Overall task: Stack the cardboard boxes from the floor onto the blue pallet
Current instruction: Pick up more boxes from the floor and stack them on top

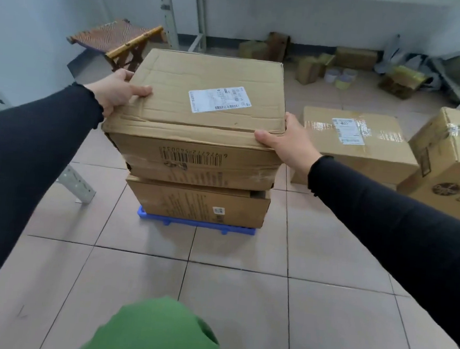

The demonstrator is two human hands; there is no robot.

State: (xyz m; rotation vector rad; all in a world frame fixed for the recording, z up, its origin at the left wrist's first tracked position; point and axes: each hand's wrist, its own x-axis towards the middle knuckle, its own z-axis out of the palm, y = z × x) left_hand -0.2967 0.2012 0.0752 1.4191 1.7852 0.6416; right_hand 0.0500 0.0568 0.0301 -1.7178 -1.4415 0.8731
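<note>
Step in hand: seating the top cardboard box [200, 111] on the stack. My left hand [117, 93] grips its left edge, thumb on the lid; my right hand [289, 140] clasps its near right corner. It rests on a lower box [196, 202], which sits on the blue pallet [197, 224]. It appears slightly skewed; next I judge it needs squaring before release.

Remaining on the floor to the right: a taped box [355, 145] and a printed box [450, 158], touching. A folding stool [115, 38] stands behind the stack, clear of my path.
</note>
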